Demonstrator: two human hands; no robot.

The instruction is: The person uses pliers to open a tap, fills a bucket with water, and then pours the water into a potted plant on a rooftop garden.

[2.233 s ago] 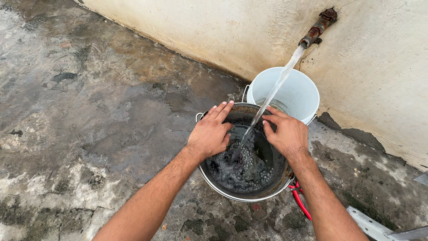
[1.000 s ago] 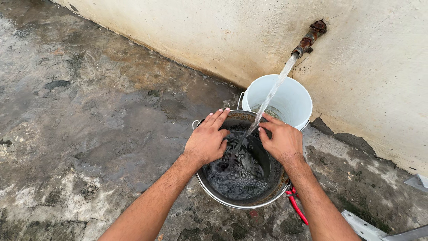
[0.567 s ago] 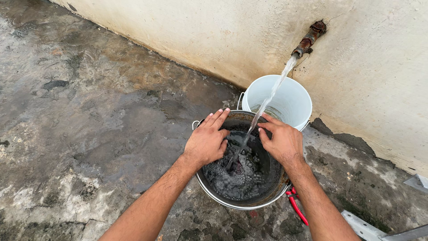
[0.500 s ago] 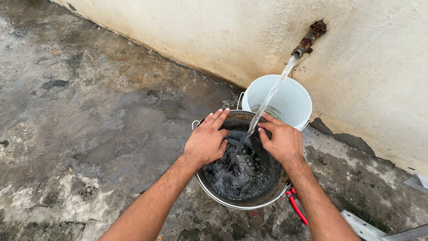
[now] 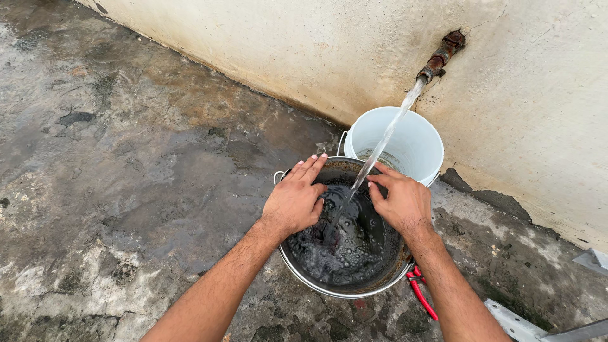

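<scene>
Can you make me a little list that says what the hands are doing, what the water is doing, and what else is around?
Left hand: palm down on the far left rim of the metal pot
Right hand: on the pot's far right rim
Pot inside: dark, bubbly water
Water stream: runs from the rusty pipe in the wall, between the hands, into the pot
White bucket: behind the pot, against the wall
Red-handled tool: on the ground beside the pot
Ground: wet, cracked concrete

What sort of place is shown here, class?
Probably an outdoor washing spot: a rusty wall pipe pours water into a blackened metal pot on wet cracked concrete ground, beside a white plastic bucket.
</scene>
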